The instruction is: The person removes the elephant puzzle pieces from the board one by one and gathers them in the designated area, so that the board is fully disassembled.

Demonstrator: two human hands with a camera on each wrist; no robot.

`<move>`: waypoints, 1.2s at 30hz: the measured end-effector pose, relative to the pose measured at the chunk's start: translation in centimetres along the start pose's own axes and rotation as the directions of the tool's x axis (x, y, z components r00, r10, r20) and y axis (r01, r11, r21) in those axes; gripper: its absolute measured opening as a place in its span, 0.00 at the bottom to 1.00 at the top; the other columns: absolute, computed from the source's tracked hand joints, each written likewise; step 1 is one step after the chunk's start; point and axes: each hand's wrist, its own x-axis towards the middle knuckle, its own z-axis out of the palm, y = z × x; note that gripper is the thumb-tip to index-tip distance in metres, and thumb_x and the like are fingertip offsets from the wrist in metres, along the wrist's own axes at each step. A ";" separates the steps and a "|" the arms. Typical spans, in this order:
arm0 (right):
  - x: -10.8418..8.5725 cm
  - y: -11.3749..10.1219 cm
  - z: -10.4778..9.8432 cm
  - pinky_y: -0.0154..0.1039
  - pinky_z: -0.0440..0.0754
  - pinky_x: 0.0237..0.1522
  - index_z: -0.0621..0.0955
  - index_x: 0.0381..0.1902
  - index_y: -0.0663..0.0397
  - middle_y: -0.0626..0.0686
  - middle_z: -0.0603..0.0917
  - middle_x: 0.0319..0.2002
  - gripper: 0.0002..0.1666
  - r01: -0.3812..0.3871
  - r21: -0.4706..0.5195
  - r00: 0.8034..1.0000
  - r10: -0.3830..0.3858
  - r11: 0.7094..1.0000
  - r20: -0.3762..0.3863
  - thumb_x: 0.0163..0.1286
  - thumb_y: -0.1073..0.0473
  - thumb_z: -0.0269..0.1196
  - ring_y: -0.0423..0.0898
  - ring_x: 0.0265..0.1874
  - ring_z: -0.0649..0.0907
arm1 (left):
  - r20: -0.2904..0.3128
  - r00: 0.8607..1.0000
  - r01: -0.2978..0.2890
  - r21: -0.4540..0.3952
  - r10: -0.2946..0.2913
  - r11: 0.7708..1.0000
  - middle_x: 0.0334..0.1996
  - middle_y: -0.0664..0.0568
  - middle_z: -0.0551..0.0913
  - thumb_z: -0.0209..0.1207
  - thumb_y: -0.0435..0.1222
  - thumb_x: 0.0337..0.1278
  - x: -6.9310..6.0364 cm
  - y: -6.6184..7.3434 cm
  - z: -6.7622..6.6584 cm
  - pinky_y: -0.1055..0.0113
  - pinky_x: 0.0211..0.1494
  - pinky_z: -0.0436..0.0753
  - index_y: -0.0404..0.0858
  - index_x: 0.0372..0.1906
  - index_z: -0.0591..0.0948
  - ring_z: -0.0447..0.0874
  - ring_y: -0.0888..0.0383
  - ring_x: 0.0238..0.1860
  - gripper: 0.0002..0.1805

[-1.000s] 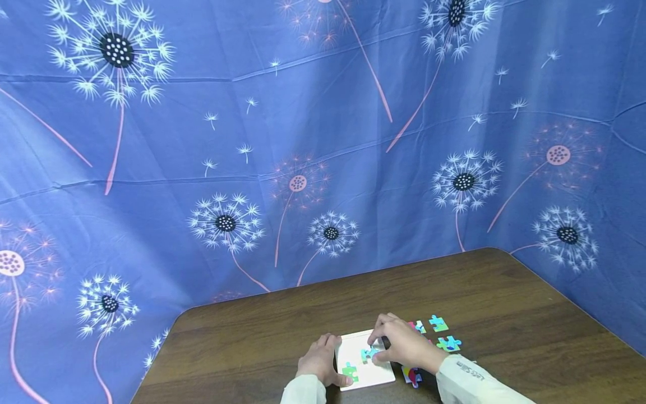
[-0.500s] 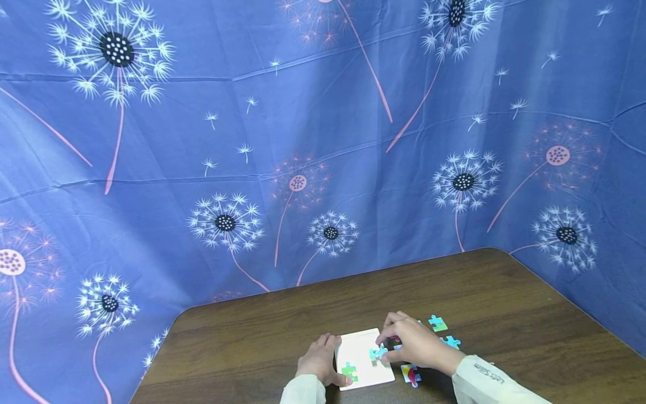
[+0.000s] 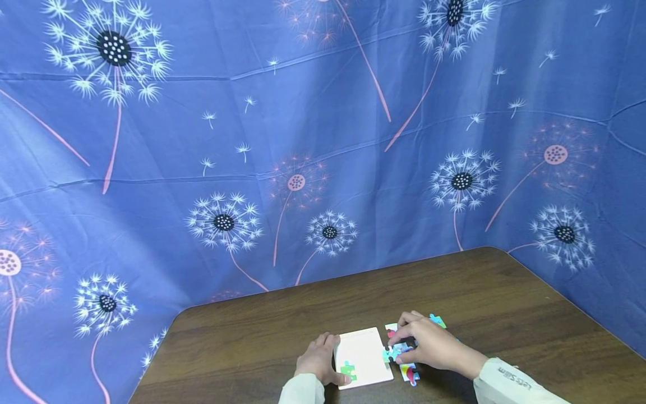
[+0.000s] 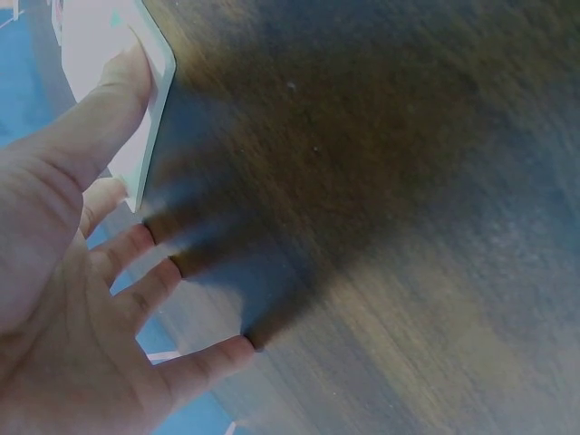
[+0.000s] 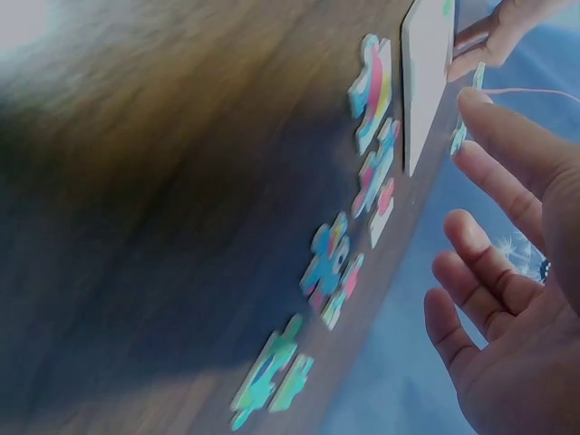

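A white square puzzle board [image 3: 364, 354] lies on the table with a green jigsaw piece [image 3: 348, 370] in its near-left corner. My left hand [image 3: 318, 360] rests at the board's left edge, thumb pressing on its top beside the green piece. In the left wrist view the other fingers [image 4: 149, 294] are spread fairly straight; some touch the table. Just off the board's right edge my right hand [image 3: 435, 343] pinches a light-blue jigsaw piece [image 3: 390, 354] between thumb and forefinger. The right wrist view shows that piece [image 5: 459, 122] edge-on, raised off the table, with the other fingers loosely bent.
Several loose jigsaw pieces lie right of the board, among them a red-and-yellow one [image 3: 409, 373] and a green-and-blue one [image 3: 438, 320]. My right hand partly hides others. The brown wooden table [image 3: 262, 348] ends at a blue dandelion-print cloth [image 3: 323, 140].
My right hand has moved right with the light-blue piece, from over the middle of the board to past its right edge. The left hand keeps its place.
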 end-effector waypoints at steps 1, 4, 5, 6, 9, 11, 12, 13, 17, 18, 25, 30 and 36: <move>-0.2 0.1 0.0 0.39 0.79 0.41 0.91 0.39 0.40 0.35 0.78 0.40 0.14 0.005 -0.014 1.000 -0.005 1.000 -0.012 0.54 0.48 0.78 0.38 0.42 0.76 | -0.002 1.000 -0.002 -0.004 0.002 1.000 0.65 0.37 0.74 0.82 0.38 0.36 0.0 0.0 0.0 0.26 0.58 0.72 0.38 0.62 0.76 0.71 0.34 0.66 0.42; -0.7 0.4 -0.2 0.39 0.77 0.39 0.91 0.38 0.39 0.35 0.78 0.40 0.14 0.018 -0.044 0.999 -0.020 0.999 -0.046 0.52 0.49 0.79 0.37 0.42 0.76 | -0.002 1.000 -0.005 -0.003 0.005 1.000 0.65 0.37 0.74 0.82 0.37 0.36 -0.1 0.0 0.0 0.25 0.58 0.72 0.38 0.62 0.76 0.71 0.34 0.66 0.42; -0.8 0.4 -0.2 0.40 0.78 0.40 0.91 0.38 0.38 0.36 0.79 0.40 0.14 0.019 -0.052 0.998 -0.022 0.998 -0.053 0.52 0.49 0.79 0.38 0.42 0.76 | -0.001 1.000 -0.005 -0.006 0.005 1.000 0.65 0.37 0.74 0.82 0.37 0.36 -0.1 0.0 -0.1 0.25 0.58 0.72 0.38 0.62 0.76 0.71 0.34 0.66 0.42; -1.0 0.5 -0.3 0.42 0.78 0.41 0.90 0.38 0.37 0.37 0.79 0.40 0.14 0.015 -0.057 0.998 -0.018 0.998 -0.055 0.51 0.48 0.79 0.39 0.43 0.77 | -0.002 1.000 -0.008 -0.005 0.008 1.000 0.65 0.37 0.74 0.82 0.37 0.36 -0.1 0.0 -0.1 0.25 0.58 0.72 0.38 0.62 0.76 0.71 0.34 0.66 0.42; -1.4 0.7 -0.6 0.47 0.80 0.44 0.90 0.38 0.35 0.38 0.79 0.42 0.15 -0.009 -0.048 1.000 0.007 0.999 -0.029 0.52 0.46 0.79 0.42 0.44 0.78 | 0.000 1.000 -0.008 -0.006 0.008 1.000 0.65 0.37 0.74 0.82 0.37 0.36 -0.1 -0.1 -0.1 0.25 0.58 0.72 0.38 0.62 0.76 0.71 0.34 0.66 0.41; -1.6 0.8 -0.8 0.47 0.81 0.43 0.90 0.38 0.35 0.38 0.79 0.42 0.15 -0.022 -0.035 1.000 0.022 0.999 -0.009 0.52 0.46 0.79 0.42 0.44 0.78 | 0.005 1.000 -0.006 -0.007 0.006 1.000 0.66 0.37 0.74 0.82 0.37 0.36 -0.1 -0.1 -0.1 0.25 0.58 0.72 0.38 0.62 0.76 0.71 0.34 0.66 0.42; -1.7 0.9 -1.0 0.46 0.81 0.43 0.90 0.38 0.35 0.38 0.79 0.42 0.15 -0.023 -0.029 1.000 0.023 0.999 -0.003 0.52 0.46 0.79 0.41 0.44 0.77 | 0.008 1.000 -0.005 -0.006 0.005 1.000 0.66 0.37 0.73 0.82 0.37 0.36 0.0 -0.1 -0.1 0.25 0.58 0.72 0.38 0.62 0.76 0.71 0.34 0.66 0.42; -1.8 1.0 -1.1 0.44 0.81 0.42 0.90 0.38 0.36 0.38 0.78 0.41 0.15 -0.019 -0.024 1.000 0.019 1.000 -0.003 0.52 0.46 0.79 0.40 0.43 0.77 | 0.010 1.000 -0.003 -0.007 0.003 1.000 0.66 0.37 0.73 0.82 0.37 0.36 0.0 -0.1 -0.2 0.25 0.58 0.72 0.38 0.62 0.76 0.71 0.34 0.66 0.42; -2.5 1.5 -1.3 0.37 0.79 0.36 0.90 0.38 0.39 0.37 0.77 0.40 0.15 -0.009 -0.012 1.000 0.009 1.000 0.000 0.52 0.48 0.79 0.36 0.40 0.74 | 0.011 1.000 -0.002 -0.010 0.003 1.000 0.66 0.37 0.73 0.82 0.37 0.36 0.0 -0.1 -0.1 0.26 0.58 0.72 0.38 0.62 0.76 0.71 0.34 0.66 0.42; -2.8 1.6 -1.4 0.40 0.81 0.39 0.90 0.38 0.39 0.37 0.77 0.40 0.15 -0.014 -0.022 1.000 0.014 1.000 0.002 0.52 0.47 0.79 0.39 0.42 0.76 | 0.010 1.000 -0.003 -0.012 0.003 1.000 0.66 0.37 0.73 0.82 0.37 0.36 0.0 -0.1 -0.1 0.26 0.58 0.72 0.38 0.62 0.76 0.71 0.34 0.66 0.42; -4.3 2.4 -1.6 0.46 0.83 0.43 0.89 0.37 0.36 0.37 0.77 0.41 0.14 -0.037 -0.072 0.999 0.037 0.997 -0.004 0.52 0.46 0.79 0.50 0.47 0.80 | 0.008 1.000 -0.001 -0.017 0.001 1.000 0.66 0.36 0.73 0.82 0.37 0.37 0.0 -0.1 0.0 0.25 0.59 0.72 0.38 0.63 0.76 0.70 0.33 0.67 0.42; -5.3 3.2 -1.4 0.41 0.81 0.39 0.89 0.37 0.37 0.37 0.78 0.41 0.15 -0.021 -0.084 1.000 0.020 0.996 -0.014 0.51 0.45 0.79 0.39 0.42 0.77 | -0.003 1.000 -0.008 -0.017 0.008 1.000 0.66 0.36 0.73 0.82 0.37 0.36 -0.1 -0.1 0.0 0.25 0.58 0.72 0.37 0.63 0.76 0.70 0.33 0.67 0.42; -6.1 3.7 -1.4 0.42 0.82 0.40 0.89 0.37 0.37 0.37 0.77 0.41 0.16 -0.041 -0.083 0.999 0.040 0.996 -0.006 0.51 0.44 0.79 0.38 0.42 0.77 | -0.003 1.000 -0.004 -0.023 0.004 1.000 0.66 0.35 0.73 0.82 0.37 0.36 -0.2 0.1 0.0 0.25 0.59 0.71 0.37 0.63 0.76 0.70 0.33 0.67 0.42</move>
